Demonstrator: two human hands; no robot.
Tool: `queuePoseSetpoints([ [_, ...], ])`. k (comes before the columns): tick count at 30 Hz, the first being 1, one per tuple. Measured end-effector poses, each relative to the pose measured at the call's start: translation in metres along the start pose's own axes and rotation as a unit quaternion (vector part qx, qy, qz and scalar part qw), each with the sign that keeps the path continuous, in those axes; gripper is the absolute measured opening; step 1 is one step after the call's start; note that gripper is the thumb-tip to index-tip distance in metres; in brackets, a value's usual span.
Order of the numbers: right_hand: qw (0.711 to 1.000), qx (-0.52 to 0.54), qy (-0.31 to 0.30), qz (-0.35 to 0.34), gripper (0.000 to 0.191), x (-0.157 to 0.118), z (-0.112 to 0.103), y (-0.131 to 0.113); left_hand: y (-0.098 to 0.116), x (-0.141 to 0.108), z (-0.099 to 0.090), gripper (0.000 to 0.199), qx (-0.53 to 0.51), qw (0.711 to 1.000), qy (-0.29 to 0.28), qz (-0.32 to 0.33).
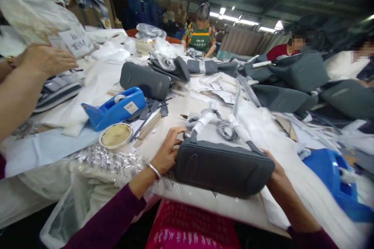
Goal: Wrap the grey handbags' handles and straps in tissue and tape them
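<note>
A dark grey handbag (222,169) lies on its side at the table's front edge, its long base turned toward me. My left hand (166,149) grips the bag's left end, thumb and fingers bent round the corner. At the opposite end my right hand (279,177) holds on, its fingers partly hidden behind the bag. The bag's straps, wrapped in white padding (204,120), reach away from me over the tabletop. A coil of grey strap (227,130) rests among the wrapping.
A blue tape dispenser (117,107) and a round tub of pale paste (115,135) sit left of the bag. Another blue dispenser (333,177) stands right. More grey bags (144,79) lie behind. A co-worker's hand (48,60) reaches in from the left; other people work farther back.
</note>
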State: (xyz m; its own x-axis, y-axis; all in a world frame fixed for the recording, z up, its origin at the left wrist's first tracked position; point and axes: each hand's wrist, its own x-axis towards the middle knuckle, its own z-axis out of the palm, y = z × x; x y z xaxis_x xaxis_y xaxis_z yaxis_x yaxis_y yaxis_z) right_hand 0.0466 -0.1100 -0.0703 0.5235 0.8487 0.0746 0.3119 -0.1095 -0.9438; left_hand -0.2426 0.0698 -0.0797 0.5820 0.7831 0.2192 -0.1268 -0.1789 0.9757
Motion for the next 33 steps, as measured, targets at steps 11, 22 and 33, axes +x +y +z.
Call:
queuePoseSetpoints([
  [11,0.975,0.089,-0.205,-0.01,0.05,0.028,-0.039,-0.025,0.026,0.021,-0.008,0.047,0.011,0.985,-0.131,-0.113],
  [22,0.982,0.122,-0.139,0.023,0.035,0.014,-0.024,-0.001,0.024,0.016,0.016,0.03,0.044,0.993,-0.056,-0.099],
  [33,0.984,-0.034,-0.173,-0.001,0.034,0.031,-0.038,-0.003,0.01,0.021,0.0,0.031,-0.002,0.988,-0.145,-0.058],
])
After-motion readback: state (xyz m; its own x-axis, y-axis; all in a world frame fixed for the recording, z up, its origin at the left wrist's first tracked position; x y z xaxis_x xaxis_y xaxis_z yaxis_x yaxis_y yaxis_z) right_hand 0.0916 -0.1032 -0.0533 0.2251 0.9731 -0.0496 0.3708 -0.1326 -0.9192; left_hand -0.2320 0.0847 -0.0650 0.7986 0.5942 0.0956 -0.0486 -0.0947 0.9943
